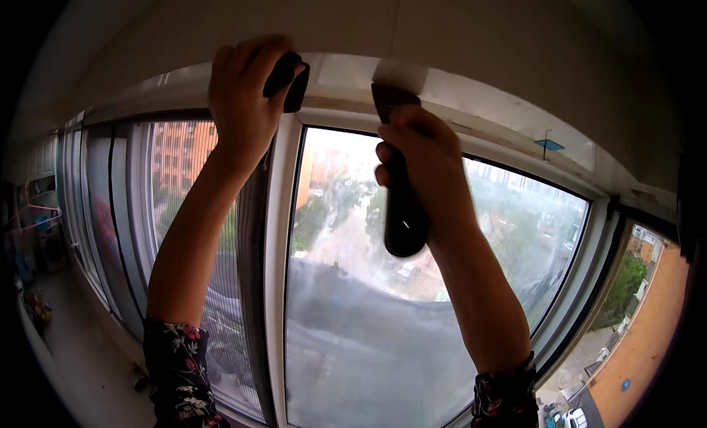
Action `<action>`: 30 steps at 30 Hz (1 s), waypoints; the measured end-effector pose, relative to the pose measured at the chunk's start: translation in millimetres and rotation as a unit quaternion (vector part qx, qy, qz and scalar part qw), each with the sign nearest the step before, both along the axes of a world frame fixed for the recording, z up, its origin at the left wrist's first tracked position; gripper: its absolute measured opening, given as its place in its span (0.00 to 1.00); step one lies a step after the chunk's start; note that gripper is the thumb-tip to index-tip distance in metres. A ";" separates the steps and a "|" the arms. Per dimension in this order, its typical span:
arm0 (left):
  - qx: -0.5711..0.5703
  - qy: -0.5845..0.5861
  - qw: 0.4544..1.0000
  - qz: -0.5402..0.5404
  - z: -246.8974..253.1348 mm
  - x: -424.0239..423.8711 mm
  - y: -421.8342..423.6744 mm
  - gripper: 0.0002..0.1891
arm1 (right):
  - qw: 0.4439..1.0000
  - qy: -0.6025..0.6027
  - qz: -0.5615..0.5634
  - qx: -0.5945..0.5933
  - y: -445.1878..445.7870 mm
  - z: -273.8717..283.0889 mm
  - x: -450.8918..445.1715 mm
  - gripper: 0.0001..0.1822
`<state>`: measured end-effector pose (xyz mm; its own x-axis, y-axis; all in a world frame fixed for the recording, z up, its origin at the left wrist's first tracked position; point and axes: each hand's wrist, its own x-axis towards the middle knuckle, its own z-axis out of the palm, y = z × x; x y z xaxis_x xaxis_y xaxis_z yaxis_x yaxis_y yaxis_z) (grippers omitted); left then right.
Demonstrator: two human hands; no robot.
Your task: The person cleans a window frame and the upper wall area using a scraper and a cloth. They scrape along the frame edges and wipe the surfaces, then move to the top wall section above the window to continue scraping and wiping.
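My right hand [428,163] grips the black handle of a putty knife [406,218]. Its dark, flared blade points upward at the glossy white strip [345,72] above the window frame, and a blurred reflection shows there. Whether the blade touches the strip is hard to tell. Raised to the same strip on the left, my left hand [246,91] has its fingers around a small black object [296,86], whose kind I cannot make out. Below both hands is a hazy window pane [364,339] in a white frame [280,218].
A small blue hook [548,145] is on the strip to the right. A pleated screen [229,295] stands left of the pane. At far right, an opening [618,295] looks down on parked vehicles. Pink hangers [44,210] are at far left. An overhanging surface [342,19] spans the top.
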<state>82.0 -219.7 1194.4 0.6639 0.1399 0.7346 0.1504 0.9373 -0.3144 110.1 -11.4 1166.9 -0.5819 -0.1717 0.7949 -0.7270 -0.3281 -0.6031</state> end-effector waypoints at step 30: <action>-0.021 -0.062 0.996 0.066 4.0 18.3 -32.6 0.20 | 0.997 0.018 0.068 0.010 -25.7 2.5 22.1 0.05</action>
<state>100.3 -252.3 1198.4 0.5430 0.2527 0.8008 0.0663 0.9378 -0.3409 132.2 -37.1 1169.4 -0.5238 -0.2635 0.8101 -0.6975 -0.4132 -0.5854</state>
